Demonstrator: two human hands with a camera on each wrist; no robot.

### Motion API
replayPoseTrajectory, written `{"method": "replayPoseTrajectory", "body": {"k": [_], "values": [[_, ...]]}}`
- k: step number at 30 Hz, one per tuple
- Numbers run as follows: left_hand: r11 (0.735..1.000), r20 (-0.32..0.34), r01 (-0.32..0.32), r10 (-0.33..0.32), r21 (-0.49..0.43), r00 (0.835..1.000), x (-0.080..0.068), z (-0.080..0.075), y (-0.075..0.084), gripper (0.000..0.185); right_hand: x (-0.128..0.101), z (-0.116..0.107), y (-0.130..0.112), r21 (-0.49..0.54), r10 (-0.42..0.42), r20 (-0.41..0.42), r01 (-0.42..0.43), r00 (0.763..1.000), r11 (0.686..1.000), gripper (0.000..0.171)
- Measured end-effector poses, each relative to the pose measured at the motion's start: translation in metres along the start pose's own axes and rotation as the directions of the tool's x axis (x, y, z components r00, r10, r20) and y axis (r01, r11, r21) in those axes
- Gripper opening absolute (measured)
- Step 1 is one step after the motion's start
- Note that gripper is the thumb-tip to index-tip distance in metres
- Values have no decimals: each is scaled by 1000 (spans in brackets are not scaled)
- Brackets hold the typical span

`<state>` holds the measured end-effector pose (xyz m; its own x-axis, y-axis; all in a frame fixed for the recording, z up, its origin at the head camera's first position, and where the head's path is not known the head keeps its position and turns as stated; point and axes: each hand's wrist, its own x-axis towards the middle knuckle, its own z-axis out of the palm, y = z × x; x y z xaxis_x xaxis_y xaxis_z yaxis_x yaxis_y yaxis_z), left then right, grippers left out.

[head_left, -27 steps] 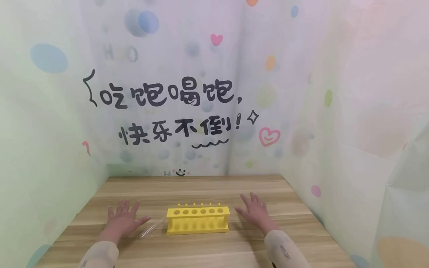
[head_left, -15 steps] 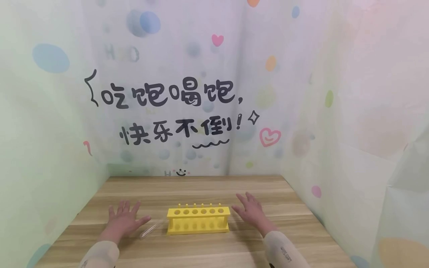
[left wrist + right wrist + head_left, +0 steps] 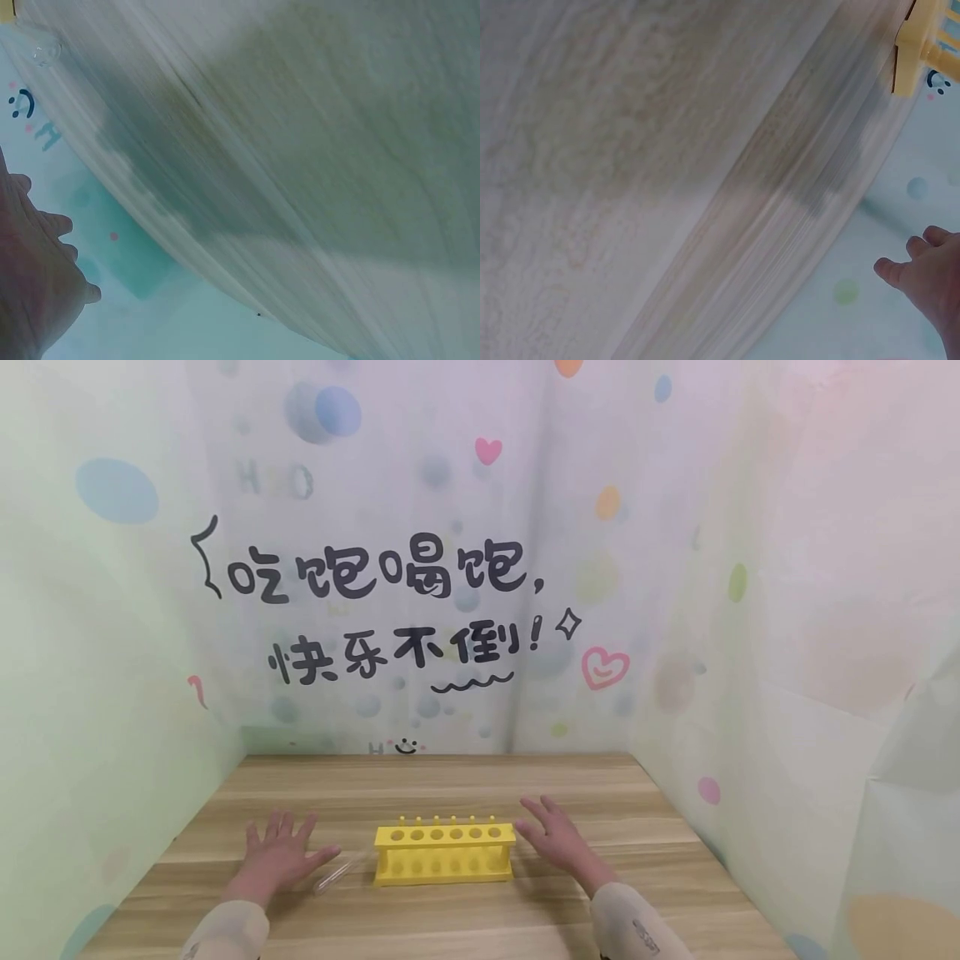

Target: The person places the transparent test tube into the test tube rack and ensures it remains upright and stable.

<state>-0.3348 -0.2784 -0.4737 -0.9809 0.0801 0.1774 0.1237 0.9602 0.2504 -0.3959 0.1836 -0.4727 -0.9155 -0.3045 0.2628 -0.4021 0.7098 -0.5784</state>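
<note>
Between flat hands, yellow rack (image 3: 444,852), holes empty

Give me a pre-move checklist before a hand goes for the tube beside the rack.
1. Tube lies free on the table, nothing on it: ok.
2. Left hand open and holding nothing, next to the tube: ok.
3. Right hand open and holding nothing, beside the rack's right end: ok.
4. Rack upright with its six top holes unfilled: ok.
5. Tube whole, no cracks: cannot tell, too small and clear in the head view.
6. Which end of the tube is the mouth: cannot tell.
</note>
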Motion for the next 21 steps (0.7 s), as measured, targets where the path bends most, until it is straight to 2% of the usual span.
{"method": "replayPoseTrajectory", "body": {"k": [11, 21], "values": [[1000, -6, -4, 4, 9, 1000, 1, 1, 1, 89, 2, 5, 0, 109, -40, 47, 34, 998, 993, 59], [1000, -3, -10, 10, 7, 1000, 3, 3, 3, 89, 0, 6, -5, 149, -79, 66, 68, 995, 986, 52]]}}
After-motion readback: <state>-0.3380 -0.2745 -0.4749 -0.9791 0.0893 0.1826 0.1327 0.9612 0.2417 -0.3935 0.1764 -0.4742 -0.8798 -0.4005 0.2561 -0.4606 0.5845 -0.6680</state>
